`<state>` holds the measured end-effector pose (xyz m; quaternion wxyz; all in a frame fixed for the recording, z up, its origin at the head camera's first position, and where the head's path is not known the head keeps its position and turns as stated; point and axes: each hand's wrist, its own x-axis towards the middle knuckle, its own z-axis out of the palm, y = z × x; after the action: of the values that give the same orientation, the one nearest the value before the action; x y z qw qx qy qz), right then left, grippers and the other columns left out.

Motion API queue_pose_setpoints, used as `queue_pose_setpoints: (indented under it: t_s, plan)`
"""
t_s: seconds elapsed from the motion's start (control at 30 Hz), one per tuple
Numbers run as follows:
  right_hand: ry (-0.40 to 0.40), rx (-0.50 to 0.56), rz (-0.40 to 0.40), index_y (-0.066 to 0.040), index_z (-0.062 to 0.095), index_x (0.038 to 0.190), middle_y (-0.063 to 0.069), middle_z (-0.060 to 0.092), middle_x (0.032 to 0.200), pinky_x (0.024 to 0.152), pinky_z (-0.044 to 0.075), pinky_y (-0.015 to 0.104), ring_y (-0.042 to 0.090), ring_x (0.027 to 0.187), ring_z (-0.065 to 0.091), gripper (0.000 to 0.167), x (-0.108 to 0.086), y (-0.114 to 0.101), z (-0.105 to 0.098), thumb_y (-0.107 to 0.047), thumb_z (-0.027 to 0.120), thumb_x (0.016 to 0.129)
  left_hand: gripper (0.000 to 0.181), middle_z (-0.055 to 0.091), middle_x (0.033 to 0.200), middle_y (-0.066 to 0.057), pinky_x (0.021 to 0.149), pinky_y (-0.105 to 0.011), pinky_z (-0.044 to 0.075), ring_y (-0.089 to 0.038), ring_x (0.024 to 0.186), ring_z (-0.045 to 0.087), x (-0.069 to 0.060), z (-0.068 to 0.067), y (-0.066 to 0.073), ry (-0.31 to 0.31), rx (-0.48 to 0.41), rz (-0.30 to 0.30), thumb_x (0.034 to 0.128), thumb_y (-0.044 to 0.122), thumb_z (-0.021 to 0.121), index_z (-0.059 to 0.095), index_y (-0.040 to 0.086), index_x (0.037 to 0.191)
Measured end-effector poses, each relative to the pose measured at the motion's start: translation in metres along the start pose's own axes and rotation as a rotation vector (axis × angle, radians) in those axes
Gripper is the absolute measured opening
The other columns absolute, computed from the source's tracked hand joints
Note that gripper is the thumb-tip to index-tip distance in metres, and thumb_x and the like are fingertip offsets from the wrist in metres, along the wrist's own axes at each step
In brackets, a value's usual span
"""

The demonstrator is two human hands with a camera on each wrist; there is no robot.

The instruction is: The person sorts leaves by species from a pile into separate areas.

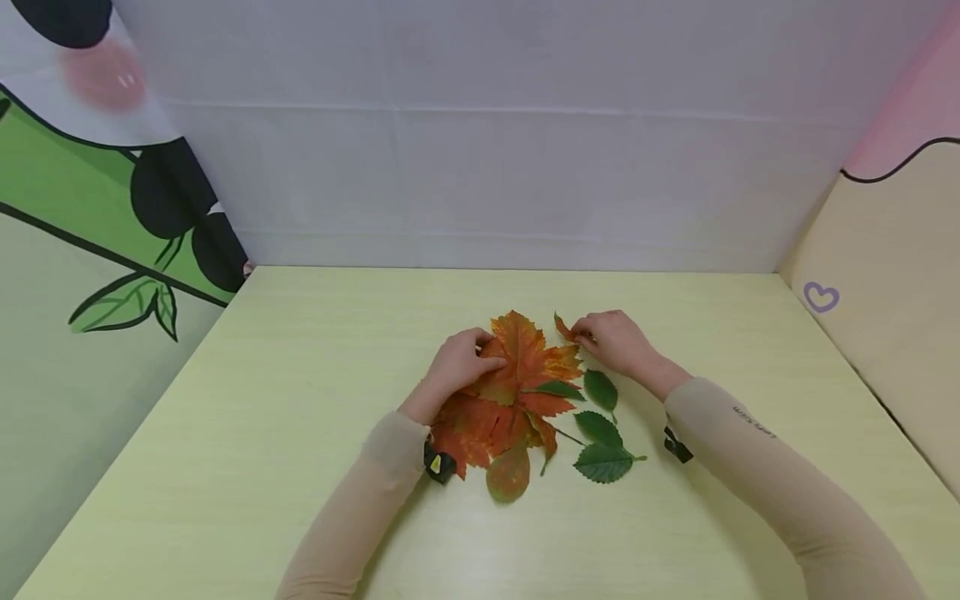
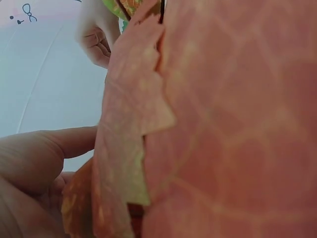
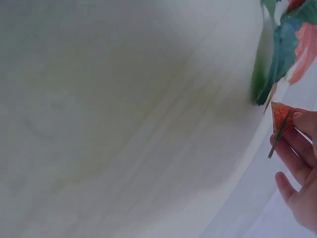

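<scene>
A pile of large orange-red maple leaves [image 1: 517, 354] lies near the middle of the table. At its left edge my left hand [image 1: 459, 364] pinches a maple leaf, the thumb on top and the fingers partly hidden. The left wrist view shows the leaf's veined red surface [image 2: 233, 119] close up, beside the thumb. My right hand [image 1: 617, 342] pinches a small orange leaf [image 1: 563, 327] just beyond the pile's right side. Its thin green stem [image 3: 279, 136] shows in the right wrist view.
Several green leaves lie to the right of the pile, among them a rounded one [image 1: 601, 389] and a serrated one [image 1: 603, 463]. A reddish-green oval leaf [image 1: 509, 477] lies at the pile's front. Printed cloth walls [image 1: 510, 183] border the pale table [image 1: 300, 400].
</scene>
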<state>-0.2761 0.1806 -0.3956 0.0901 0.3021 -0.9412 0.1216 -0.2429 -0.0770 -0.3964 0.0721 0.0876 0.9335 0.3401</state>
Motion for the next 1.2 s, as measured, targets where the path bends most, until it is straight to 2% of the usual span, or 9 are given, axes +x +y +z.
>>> queue_pose_setpoints:
  t_s: [0.07,0.23,0.33,0.6,0.87,1.2]
  plan:
    - [-0.003,0.042,0.058,-0.003,0.069,0.095,0.010,0.069,0.088,0.072,0.050,0.038,0.023,0.077,0.064,0.015,0.001,0.004,0.000,-0.011,0.059,0.087,0.044,0.059,0.116,-0.008,0.085,-0.038,0.046,-0.024,0.102,0.056,-0.001,-0.001,-0.002,0.001,-0.007,0.002,0.0826,0.029,0.066,0.056,0.007,0.119]
    - [-0.034,0.169,0.246,-0.001,0.065,0.104,0.015,0.067,0.098,0.077,0.048,0.042,0.028,0.088,0.062,0.021,0.001,0.017,-0.004,-0.014,0.054,0.090,0.044,0.059,0.116,-0.010,0.085,-0.038,0.046,-0.026,0.102,0.056,-0.004,-0.004,-0.002,-0.002,-0.023,0.001,0.0809,0.027,0.068,0.056,0.006,0.118]
    - [-0.029,0.214,0.319,0.000,0.063,0.106,0.017,0.065,0.101,0.078,0.047,0.044,0.031,0.092,0.061,0.023,0.001,0.027,-0.006,-0.014,0.052,0.091,0.044,0.058,0.116,-0.011,0.086,-0.039,0.045,-0.027,0.103,0.055,-0.006,-0.006,-0.003,-0.005,-0.040,-0.002,0.0806,0.026,0.069,0.056,0.005,0.118]
    - [-0.010,0.267,0.418,0.005,0.061,0.109,0.023,0.061,0.107,0.081,0.045,0.046,0.035,0.095,0.057,0.026,0.003,0.050,-0.015,-0.012,0.050,0.092,0.045,0.055,0.121,-0.014,0.089,-0.041,0.044,-0.029,0.108,0.053,-0.006,-0.008,-0.006,-0.024,-0.102,-0.042,0.0799,0.027,0.069,0.051,0.007,0.117]
    - [0.016,0.324,0.519,0.007,0.055,0.114,0.025,0.058,0.111,0.085,0.042,0.047,0.036,0.099,0.054,0.028,-0.001,0.070,-0.016,-0.012,0.047,0.094,0.056,0.051,0.126,-0.014,0.090,-0.042,0.044,-0.030,0.111,0.051,-0.004,-0.005,-0.011,-0.030,-0.170,-0.074,0.0805,0.028,0.069,0.044,0.007,0.126]
    - [0.023,0.349,0.627,0.006,0.049,0.122,0.026,0.056,0.113,0.083,0.042,0.045,0.037,0.099,0.052,0.033,-0.001,0.082,-0.017,-0.012,0.045,0.094,0.045,0.056,0.117,-0.013,0.088,-0.040,0.045,-0.027,0.108,0.053,-0.002,-0.005,-0.013,0.008,-0.163,-0.047,0.0871,0.030,0.060,0.050,0.005,0.123]
